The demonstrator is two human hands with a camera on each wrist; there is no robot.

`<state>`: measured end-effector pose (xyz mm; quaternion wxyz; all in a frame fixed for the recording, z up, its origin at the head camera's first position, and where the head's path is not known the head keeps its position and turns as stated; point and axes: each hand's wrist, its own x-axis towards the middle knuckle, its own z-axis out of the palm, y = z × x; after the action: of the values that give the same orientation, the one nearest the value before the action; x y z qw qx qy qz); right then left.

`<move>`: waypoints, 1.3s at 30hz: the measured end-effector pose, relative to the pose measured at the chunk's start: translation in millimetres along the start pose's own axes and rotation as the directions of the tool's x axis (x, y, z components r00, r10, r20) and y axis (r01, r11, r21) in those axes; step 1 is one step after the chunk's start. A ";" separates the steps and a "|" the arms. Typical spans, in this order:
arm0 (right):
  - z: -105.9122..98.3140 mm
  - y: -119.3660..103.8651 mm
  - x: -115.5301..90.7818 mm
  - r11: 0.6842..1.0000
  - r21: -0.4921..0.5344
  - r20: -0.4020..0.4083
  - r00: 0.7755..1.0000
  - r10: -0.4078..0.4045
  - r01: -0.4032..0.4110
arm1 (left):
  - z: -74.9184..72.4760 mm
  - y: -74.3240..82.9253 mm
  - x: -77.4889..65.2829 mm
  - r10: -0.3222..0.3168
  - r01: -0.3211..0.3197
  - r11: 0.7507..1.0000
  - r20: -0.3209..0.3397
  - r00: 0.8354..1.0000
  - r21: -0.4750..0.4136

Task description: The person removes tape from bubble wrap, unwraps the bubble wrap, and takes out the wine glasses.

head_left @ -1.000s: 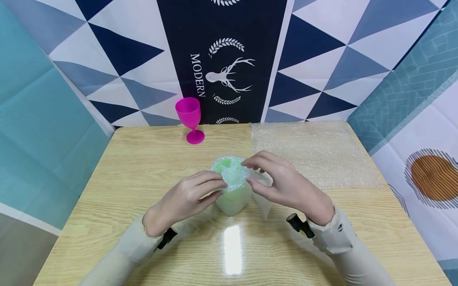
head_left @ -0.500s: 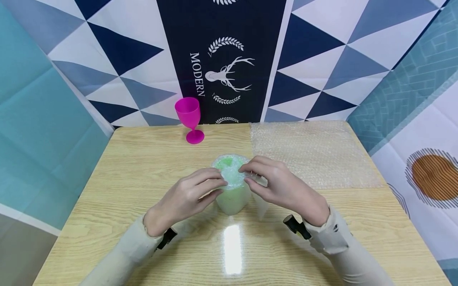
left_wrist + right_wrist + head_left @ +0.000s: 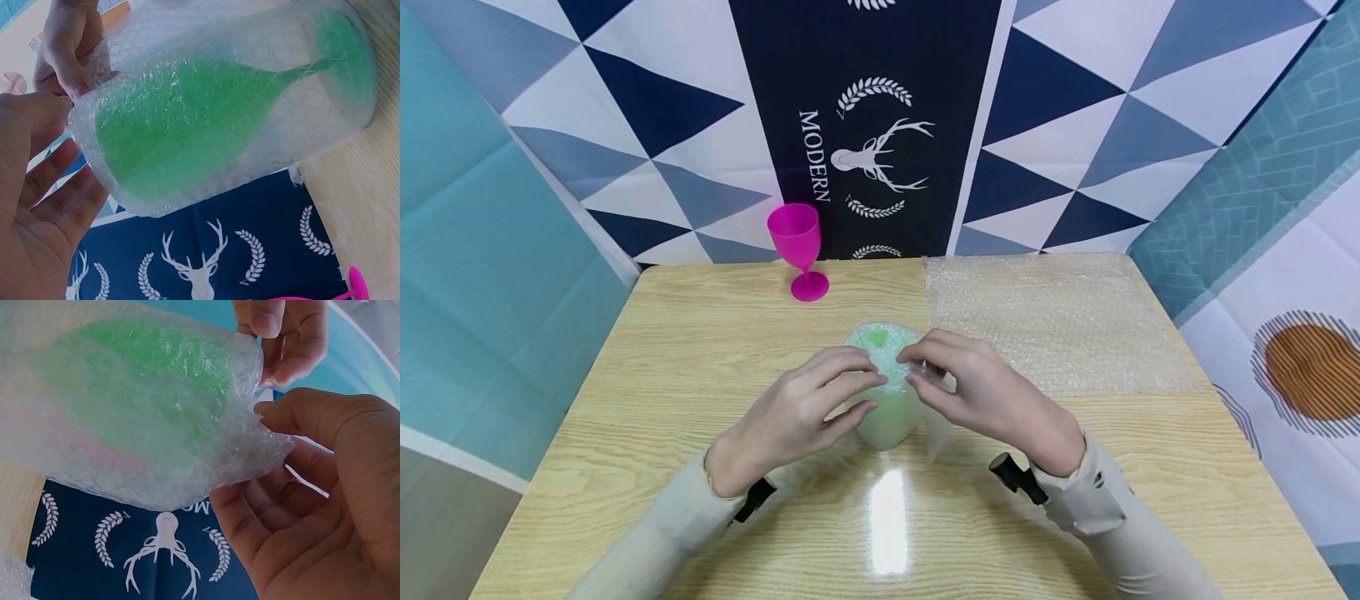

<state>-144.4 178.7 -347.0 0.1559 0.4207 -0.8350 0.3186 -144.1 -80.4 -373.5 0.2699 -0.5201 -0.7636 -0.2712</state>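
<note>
A green goblet stands upright on the table, rolled inside clear bubble wrap that rises to its rim. My right hand pinches a loose flap of this wrap between thumb and fingers at the top right, as the right wrist view shows. My left hand is at the top left of the bundle, thumb right at the wrap's edge, its other fingers loosely extended beside the opening. A loose tail of wrap hangs below the right hand.
A pink goblet stands at the back left of the wooden table. Flat bubble wrap covers the back right corner. Patterned cloth hangs close behind the table's far edge.
My right hand has moved slightly left and drawn in the wrap's loose tail. My left hand has shifted a little toward the bundle's middle, its fingers more spread.
</note>
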 end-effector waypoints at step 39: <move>-7.7 10.1 -17.9 0.992 0.077 0.001 0.995 0.104 -0.103 | 0.7 -6.1 -2.9 -0.021 0.022 1.000 0.042 0.999 -0.015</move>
<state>-141.8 199.1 -354.7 0.1242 0.3821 -0.8426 0.3587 -149.0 -83.7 -376.8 0.2469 -0.5195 -0.7726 -0.2689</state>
